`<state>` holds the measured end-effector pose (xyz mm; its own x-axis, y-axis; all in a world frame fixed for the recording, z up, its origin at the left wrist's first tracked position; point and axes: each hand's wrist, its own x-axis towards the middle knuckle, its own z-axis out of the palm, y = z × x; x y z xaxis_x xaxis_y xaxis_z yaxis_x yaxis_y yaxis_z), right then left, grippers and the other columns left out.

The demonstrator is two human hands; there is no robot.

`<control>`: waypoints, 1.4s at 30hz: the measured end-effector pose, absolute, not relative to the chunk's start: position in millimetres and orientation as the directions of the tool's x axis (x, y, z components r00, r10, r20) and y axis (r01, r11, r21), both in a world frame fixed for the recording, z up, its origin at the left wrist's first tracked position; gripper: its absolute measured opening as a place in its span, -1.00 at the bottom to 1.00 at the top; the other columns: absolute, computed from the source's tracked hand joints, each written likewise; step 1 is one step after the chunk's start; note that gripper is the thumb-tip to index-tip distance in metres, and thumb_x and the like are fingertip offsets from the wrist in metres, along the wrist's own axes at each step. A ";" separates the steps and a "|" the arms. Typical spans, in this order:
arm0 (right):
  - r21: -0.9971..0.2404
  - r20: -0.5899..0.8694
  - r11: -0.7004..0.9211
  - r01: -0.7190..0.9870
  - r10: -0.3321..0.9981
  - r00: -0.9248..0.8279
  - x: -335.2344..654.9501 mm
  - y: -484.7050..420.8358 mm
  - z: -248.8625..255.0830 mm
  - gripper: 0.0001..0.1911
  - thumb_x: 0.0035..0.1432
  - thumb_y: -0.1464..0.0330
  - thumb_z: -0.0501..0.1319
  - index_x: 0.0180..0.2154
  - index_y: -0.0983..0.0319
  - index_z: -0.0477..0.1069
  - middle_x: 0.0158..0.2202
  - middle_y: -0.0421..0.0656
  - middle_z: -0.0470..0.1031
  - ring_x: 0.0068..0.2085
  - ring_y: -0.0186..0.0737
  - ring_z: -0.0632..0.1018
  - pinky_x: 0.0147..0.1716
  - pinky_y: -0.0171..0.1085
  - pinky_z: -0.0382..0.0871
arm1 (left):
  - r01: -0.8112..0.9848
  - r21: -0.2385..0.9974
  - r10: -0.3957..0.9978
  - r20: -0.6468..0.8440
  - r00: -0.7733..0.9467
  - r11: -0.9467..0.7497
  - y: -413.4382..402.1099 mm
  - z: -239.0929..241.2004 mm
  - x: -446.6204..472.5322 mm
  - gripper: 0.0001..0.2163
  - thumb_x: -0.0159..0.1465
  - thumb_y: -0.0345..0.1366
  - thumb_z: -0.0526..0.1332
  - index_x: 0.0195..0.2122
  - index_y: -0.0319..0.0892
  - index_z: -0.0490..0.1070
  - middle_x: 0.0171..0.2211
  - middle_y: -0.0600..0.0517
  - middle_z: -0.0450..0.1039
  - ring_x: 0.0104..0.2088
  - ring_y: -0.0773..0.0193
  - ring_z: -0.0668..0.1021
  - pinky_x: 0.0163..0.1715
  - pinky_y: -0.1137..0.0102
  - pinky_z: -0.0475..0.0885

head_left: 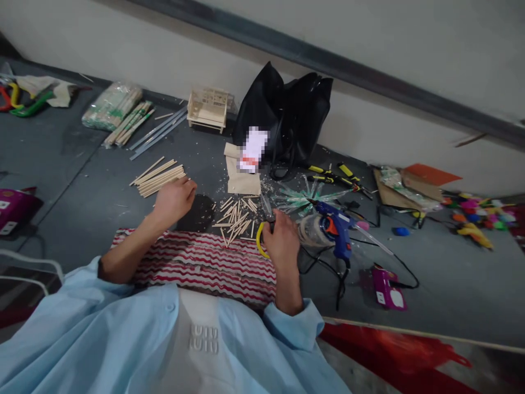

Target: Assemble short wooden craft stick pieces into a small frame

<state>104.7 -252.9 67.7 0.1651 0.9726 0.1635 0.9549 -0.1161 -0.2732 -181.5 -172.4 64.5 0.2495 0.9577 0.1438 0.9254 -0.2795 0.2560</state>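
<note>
My right hand (pixel 281 241) is closed on yellow-handled scissors (pixel 264 230), whose blades point up toward the wall. Just left of them lies a scatter of short cut wooden sticks (pixel 235 216) on the grey floor. My left hand (pixel 174 200) is curled with fingers bent, beside a bundle of long wooden sticks (pixel 159 178); I cannot make out anything in it. A red and white striped cloth (pixel 205 262) lies under both forearms.
A blue glue gun (pixel 336 227) with black cord and a tape roll (pixel 311 230) sit right of my right hand. Behind are a black bag (pixel 287 117), a small stick-built model (pixel 209 108), packs of sticks (pixel 110 105), pliers (pixel 334 178) and colourful bits (pixel 479 216).
</note>
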 end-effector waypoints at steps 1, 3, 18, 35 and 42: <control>-0.229 0.156 -0.123 0.966 0.975 0.161 106.9 -256.3 66.6 -0.58 0.15 0.37 0.10 0.05 0.30 0.39 -0.06 0.17 0.49 -0.02 0.10 0.49 0.02 0.04 0.33 | 0.917 0.262 0.952 0.138 0.274 -0.301 -172.7 62.7 -176.5 -0.71 0.31 -0.32 -0.02 -0.22 -0.16 0.51 -0.25 -0.12 0.52 -0.22 0.09 0.54 -0.24 0.29 0.39; -0.184 0.130 -0.123 0.975 0.980 0.148 110.5 -262.1 62.7 -0.55 0.14 0.35 0.13 0.08 0.29 0.37 -0.06 0.16 0.48 -0.04 0.12 0.48 -0.01 0.04 0.33 | 0.882 0.312 0.936 0.129 0.328 -0.352 -169.8 59.7 -162.6 -0.74 0.31 -0.33 0.00 -0.25 -0.14 0.51 -0.28 -0.10 0.53 -0.23 0.12 0.54 -0.24 0.31 0.39; -0.081 -0.089 -0.125 0.989 0.989 0.118 124.5 -278.5 62.8 -0.44 0.18 0.37 0.13 0.22 0.32 0.23 0.00 0.12 0.46 0.02 0.03 0.49 0.00 -0.09 0.36 | 0.844 0.267 0.868 -0.050 0.493 -0.464 -106.5 54.8 -76.5 -0.76 0.28 -0.37 0.05 -0.21 -0.26 0.52 -0.19 -0.16 0.55 -0.15 0.13 0.55 -0.22 0.38 0.39; -0.480 -0.051 -0.266 0.836 0.960 0.276 131.1 -277.8 52.8 -0.36 -0.02 0.36 0.20 0.16 0.24 0.26 -0.18 -0.07 0.54 -0.19 -0.11 0.55 -0.13 -0.14 0.43 | 0.743 0.386 0.826 0.106 0.554 -0.547 -105.0 42.2 -91.2 -0.82 0.16 -0.44 0.11 -0.30 -0.25 0.49 -0.31 -0.09 0.53 -0.31 0.22 0.51 -0.36 0.41 0.27; -0.830 -0.034 -0.194 0.523 0.953 0.300 126.2 -288.2 56.2 -0.42 -0.07 0.32 0.25 0.06 0.21 0.32 -0.42 -0.27 0.43 -0.44 -0.30 0.47 -0.42 -0.30 0.39 | 0.747 0.362 0.818 0.085 0.569 -0.557 -108.7 44.2 -97.1 -0.83 0.18 -0.42 0.10 -0.29 -0.23 0.47 -0.28 -0.09 0.53 -0.28 0.19 0.52 -0.35 0.40 0.29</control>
<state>126.2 -288.2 56.2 0.3000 0.9533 -0.0339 0.5231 -0.1942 -0.8298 -97.1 -108.7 44.2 0.5685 0.8182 0.0852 0.7475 -0.5570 0.3619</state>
